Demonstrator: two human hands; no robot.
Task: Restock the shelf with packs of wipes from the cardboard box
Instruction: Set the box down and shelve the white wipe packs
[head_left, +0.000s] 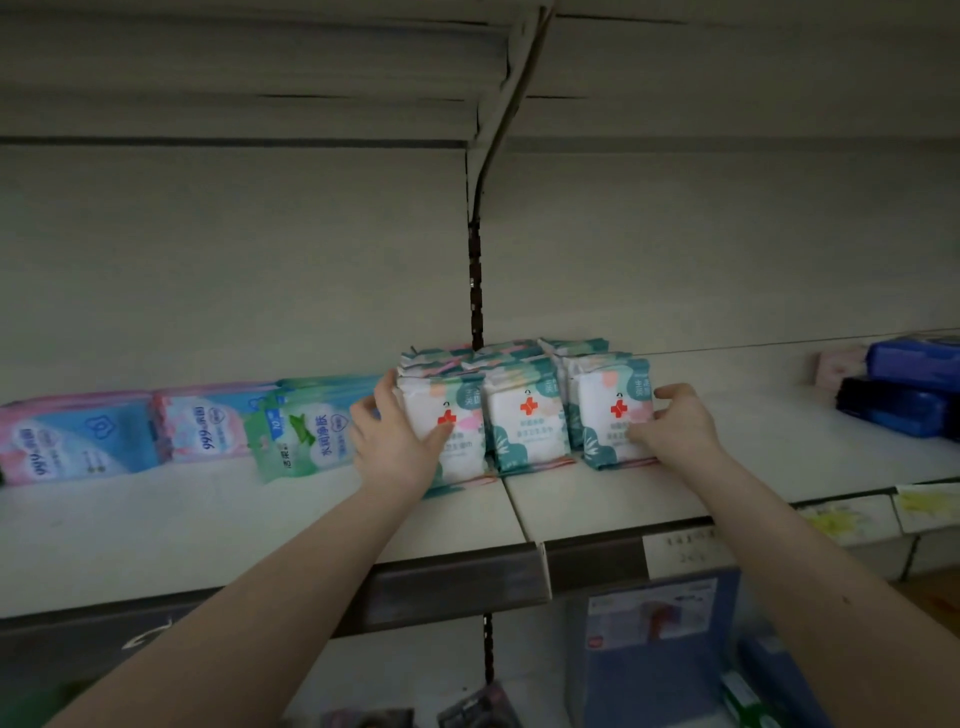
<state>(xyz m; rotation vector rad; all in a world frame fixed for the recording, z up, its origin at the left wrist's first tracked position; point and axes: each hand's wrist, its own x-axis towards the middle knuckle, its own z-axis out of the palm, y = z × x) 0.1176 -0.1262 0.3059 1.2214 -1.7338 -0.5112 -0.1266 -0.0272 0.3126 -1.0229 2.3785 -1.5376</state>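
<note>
A: Where are the packs of wipes (527, 415) now?

B: On the shelf (260, 525), standing on edge in 3 rows, red crosses facing out. The block sits directly between the 2 grips.

A: And the grips?

B: The left hand (400, 441) is wide. Its fingers lie straight up the outer side of the left row (457, 400) and its thumb spreads across the front face. It presses and holds nothing. The right hand (675, 426) is at the outer front corner of the right row (608, 410), thumb above, fingers on the face. The picture is soft there, so I cannot tell whether it pinches the front pack or only pushes.

A: What does the next move turn on?

B: My reading is squaring up. The rows' long axis runs away from the grips toward the back wall. The right row stands slightly apart from the middle one, just inward of the right grip. So that hand is nearer to close the gap, pushing toward the left grip, which braces.

A: Anything close by?

B: A green pack (296, 441) lies just outside the left grip. The cardboard box is not in view.
</note>
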